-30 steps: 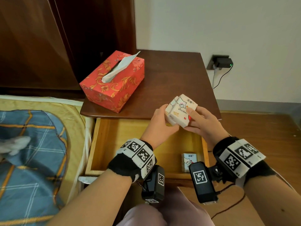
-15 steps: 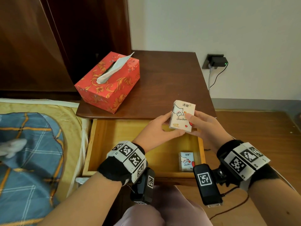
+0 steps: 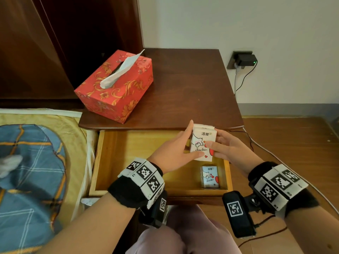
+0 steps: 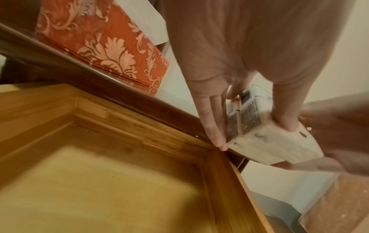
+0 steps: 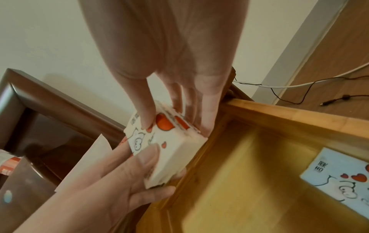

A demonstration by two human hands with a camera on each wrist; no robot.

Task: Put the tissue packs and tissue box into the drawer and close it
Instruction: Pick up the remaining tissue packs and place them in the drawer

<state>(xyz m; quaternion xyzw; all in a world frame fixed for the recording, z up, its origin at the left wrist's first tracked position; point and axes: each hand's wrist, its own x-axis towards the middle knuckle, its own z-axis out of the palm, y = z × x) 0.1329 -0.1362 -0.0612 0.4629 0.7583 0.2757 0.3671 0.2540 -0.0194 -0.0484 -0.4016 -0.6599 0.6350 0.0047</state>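
Note:
Both hands hold a stack of white tissue packs (image 3: 202,142) with a cartoon print and red hearts, above the open wooden drawer (image 3: 102,158) near its back right corner. My left hand (image 3: 185,143) grips the stack's left side; the stack (image 4: 257,126) shows between thumb and fingers. My right hand (image 3: 218,145) pinches its right side, thumb on the printed face (image 5: 157,141). Another tissue pack (image 3: 209,176) lies flat in the drawer's front right corner, also seen as a pack (image 5: 339,176) in the right wrist view. The red floral tissue box (image 3: 115,85) stands on the nightstand's left.
The dark wooden nightstand top (image 3: 192,88) reaches over the drawer's back. A bed with a blue plaid cover (image 3: 27,180) lies left. A wall charger (image 3: 244,59) and cables (image 3: 260,143) run along the floor to the right. The drawer floor (image 4: 99,181) is mostly bare.
Both hands brought the tissue packs down and toward me, from above the nightstand's front edge to over the drawer's back right part. The stack now stands more upright.

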